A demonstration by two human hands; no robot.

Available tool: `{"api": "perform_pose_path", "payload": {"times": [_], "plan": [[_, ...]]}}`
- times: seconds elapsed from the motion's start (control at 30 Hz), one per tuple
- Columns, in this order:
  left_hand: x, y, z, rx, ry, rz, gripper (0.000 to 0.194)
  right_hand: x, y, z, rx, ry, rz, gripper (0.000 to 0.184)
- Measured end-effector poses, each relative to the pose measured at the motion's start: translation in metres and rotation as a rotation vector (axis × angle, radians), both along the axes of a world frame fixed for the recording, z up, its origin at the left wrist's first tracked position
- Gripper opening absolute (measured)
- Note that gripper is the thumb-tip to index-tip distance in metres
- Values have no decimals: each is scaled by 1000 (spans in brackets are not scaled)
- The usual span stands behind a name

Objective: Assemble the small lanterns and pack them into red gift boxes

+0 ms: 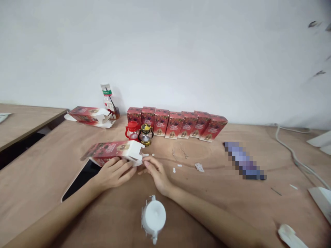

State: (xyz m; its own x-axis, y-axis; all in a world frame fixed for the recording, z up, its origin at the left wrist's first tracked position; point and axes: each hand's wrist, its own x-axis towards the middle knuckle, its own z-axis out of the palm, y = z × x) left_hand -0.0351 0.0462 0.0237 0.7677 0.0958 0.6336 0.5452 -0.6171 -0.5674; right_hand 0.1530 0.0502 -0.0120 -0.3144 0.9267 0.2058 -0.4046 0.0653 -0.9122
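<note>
My left hand (115, 172) is wrapped against the near side of a red printed cardboard box (108, 151), which lies on its side with white flaps open at its right end. The fingers of my right hand (158, 175) are closed at the edge of those white flaps, thumb and forefinger together. Just behind the box stand a small red lantern (132, 130) and a black-and-gold lantern (146, 135). Below my hands, close to me, is a white lantern-shaped piece (154, 217) seen from above.
Several red boxes (175, 125) stand in a row near the wall. Another open box (89, 115) lies at the left beside a bottle (110, 101). A dark tablet (81, 179) lies under my left arm. Paper scraps (199, 167), a blurred-out item (244, 162) and a white cable (292, 153) are to the right.
</note>
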Motion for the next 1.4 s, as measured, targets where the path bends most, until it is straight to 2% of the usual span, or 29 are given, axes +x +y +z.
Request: {"api": "perform_pose_path", "payload": {"times": [0.1, 0.2, 0.27, 0.37, 0.53, 0.63, 0.87, 1.0, 1.13, 1.3, 1.4], "plan": [[-9, -12, 0, -1, -65, -24, 16, 0, 1, 1, 31, -42, -77, 35], [-10, -16, 10, -79, -192, 148, 22, 0, 3, -2, 50, -72, -137, 30], [-8, -13, 16, -206, -134, 243, 34, -1, 5, -5, 72, -102, -185, 21], [-3, -7, 15, -303, -16, 230, 37, 0, 6, -7, 125, -160, -260, 9], [1, -7, -2, -175, -92, 191, 39, 2, 6, -6, 151, -178, -288, 8], [1, -9, -4, -100, -128, 153, 37, 1, 6, -7, 131, -167, -316, 5], [0, -8, 7, -76, -164, 115, 22, 0, 8, -13, 36, -122, -146, 30], [0, -8, 3, -90, -180, 122, 29, 2, 4, -9, 60, -130, -114, 31], [-4, -7, -5, -69, -164, 108, 35, 4, 1, -4, 44, -135, -81, 53], [-2, -8, -2, -151, -192, 113, 22, 3, 0, -2, 81, -141, -49, 35], [5, -9, 5, -177, -222, 126, 26, 3, 1, -1, 65, -106, -89, 32]]}}
